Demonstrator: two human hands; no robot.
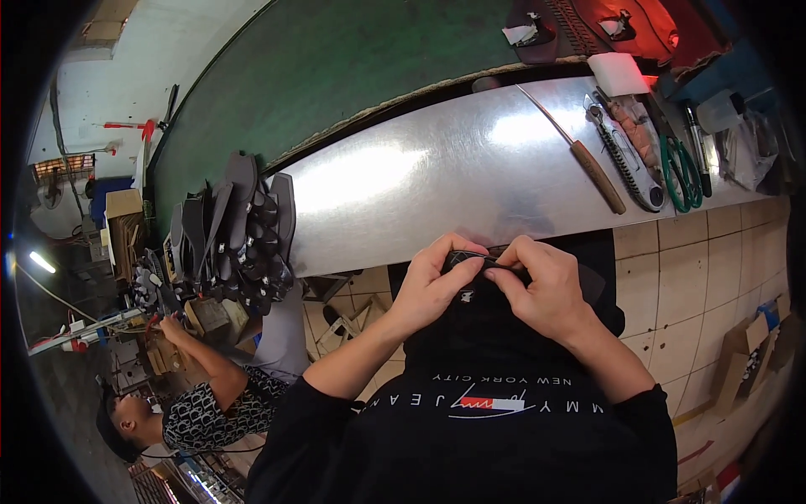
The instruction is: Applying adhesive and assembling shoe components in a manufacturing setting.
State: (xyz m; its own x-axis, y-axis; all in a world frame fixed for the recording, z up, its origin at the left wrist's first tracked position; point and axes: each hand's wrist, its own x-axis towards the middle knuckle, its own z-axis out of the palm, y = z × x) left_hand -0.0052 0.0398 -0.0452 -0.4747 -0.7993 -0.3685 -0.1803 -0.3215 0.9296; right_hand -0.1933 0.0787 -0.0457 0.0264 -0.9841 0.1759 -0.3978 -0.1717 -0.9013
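Observation:
My left hand (430,290) and my right hand (544,284) meet in front of my body, at the near edge of the metal tabletop. Between them is a dark sandal (593,287), pinched by thumbs and fingers of both hands. Part of its black strap shows by my left fingers, with a small white tag below; the sole sticks out past my right hand. Fingers and dark clothing hide much of it, so I cannot make out what the fingertips grip exactly. A pile of similar dark sandals (243,223) lies at the table's left end.
On the metal tabletop (403,193), at right, lie a wooden-handled awl (598,176), a utility knife (631,168), green-handled scissors (678,172) and a pen (698,147). A green surface (336,67) runs behind. Another person (210,403) works at left. Cardboard boxes (743,361) stand at right.

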